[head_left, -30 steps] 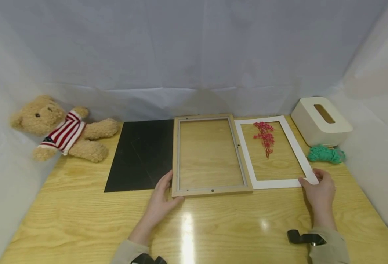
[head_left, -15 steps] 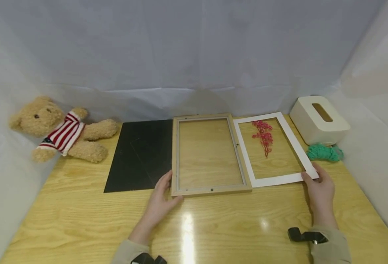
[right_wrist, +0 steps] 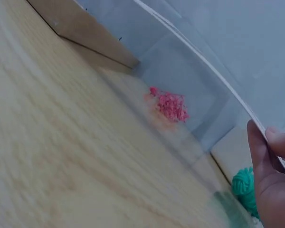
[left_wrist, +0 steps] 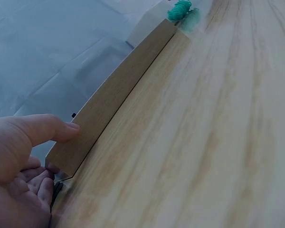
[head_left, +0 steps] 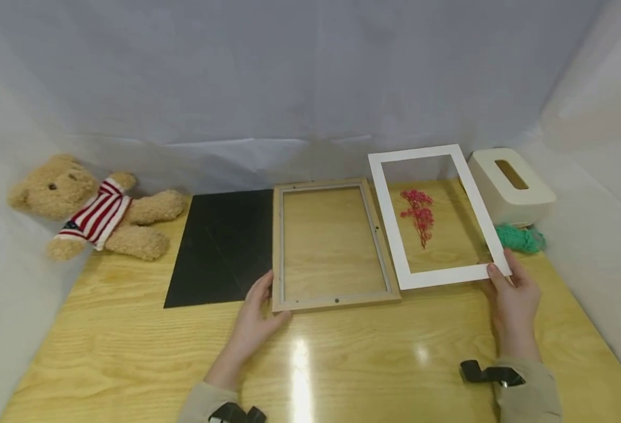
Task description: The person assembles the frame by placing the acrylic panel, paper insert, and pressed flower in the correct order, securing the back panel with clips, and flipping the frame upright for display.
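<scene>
My right hand (head_left: 517,305) pinches the lower right corner of a white picture mat (head_left: 447,275), thumb on top. The mat is raised off the table and tilted, its far edge up against the curtain; the right wrist view shows this mat edge-on (right_wrist: 206,64). Through its opening, a pink dried flower sprig (head_left: 421,217) shows lying on the table. My left hand (head_left: 252,329) holds the near left corner of a wooden picture frame (head_left: 336,304), thumb on the front side (left_wrist: 104,104), fingers at the left side. The frame lies flat beside a black backing board (head_left: 220,247).
A teddy bear (head_left: 98,211) in a striped sweater lies at the back left. A cream tissue box (head_left: 522,191) stands at the back right, with a green yarn bundle (head_left: 519,238) before it. A pale curtain (head_left: 299,76) encloses the table's back and sides.
My right hand has lifted the white mat from the table, and its far edge has risen most. The flower sprig stays on the table. My left hand keeps its place at the frame corner.
</scene>
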{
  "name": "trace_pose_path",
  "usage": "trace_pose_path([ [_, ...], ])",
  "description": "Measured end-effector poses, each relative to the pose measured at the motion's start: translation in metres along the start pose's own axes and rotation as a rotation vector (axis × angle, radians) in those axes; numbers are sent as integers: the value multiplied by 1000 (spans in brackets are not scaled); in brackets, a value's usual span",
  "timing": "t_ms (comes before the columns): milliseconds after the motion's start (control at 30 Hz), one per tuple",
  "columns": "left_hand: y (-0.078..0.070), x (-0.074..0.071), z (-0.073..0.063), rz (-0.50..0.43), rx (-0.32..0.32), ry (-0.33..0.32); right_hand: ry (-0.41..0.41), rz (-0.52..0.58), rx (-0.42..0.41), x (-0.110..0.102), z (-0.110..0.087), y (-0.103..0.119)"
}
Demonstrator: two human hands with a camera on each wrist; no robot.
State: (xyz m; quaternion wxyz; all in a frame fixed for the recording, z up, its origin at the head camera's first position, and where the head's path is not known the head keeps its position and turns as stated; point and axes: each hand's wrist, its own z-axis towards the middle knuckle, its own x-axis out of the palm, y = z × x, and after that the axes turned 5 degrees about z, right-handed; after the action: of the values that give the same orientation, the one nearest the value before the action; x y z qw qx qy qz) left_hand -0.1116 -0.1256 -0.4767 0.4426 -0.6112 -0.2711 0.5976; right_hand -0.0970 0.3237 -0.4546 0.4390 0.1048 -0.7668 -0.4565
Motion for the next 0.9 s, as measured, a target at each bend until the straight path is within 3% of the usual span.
trace_pose_path([
  [167, 1, 0, 3, 25, 7, 0, 92, 104, -11, 5, -9, -1],
  [300, 1, 1, 1, 31, -26, 7, 186, 80, 3, 13, -20, -5],
  [400, 1, 2, 2, 29, -29, 6, 212, 53, 3, 22, -27, -10],
  [533, 3, 2, 2, 20, -4, -5, 177, 42, 13, 35, -38, -21],
  [733, 2, 2, 2, 16, -10, -1, 117, -132, -101, 51, -56, -45],
  [900, -1, 2, 2, 9, -13, 1, 140, -260, -159, 60, -71, -64],
])
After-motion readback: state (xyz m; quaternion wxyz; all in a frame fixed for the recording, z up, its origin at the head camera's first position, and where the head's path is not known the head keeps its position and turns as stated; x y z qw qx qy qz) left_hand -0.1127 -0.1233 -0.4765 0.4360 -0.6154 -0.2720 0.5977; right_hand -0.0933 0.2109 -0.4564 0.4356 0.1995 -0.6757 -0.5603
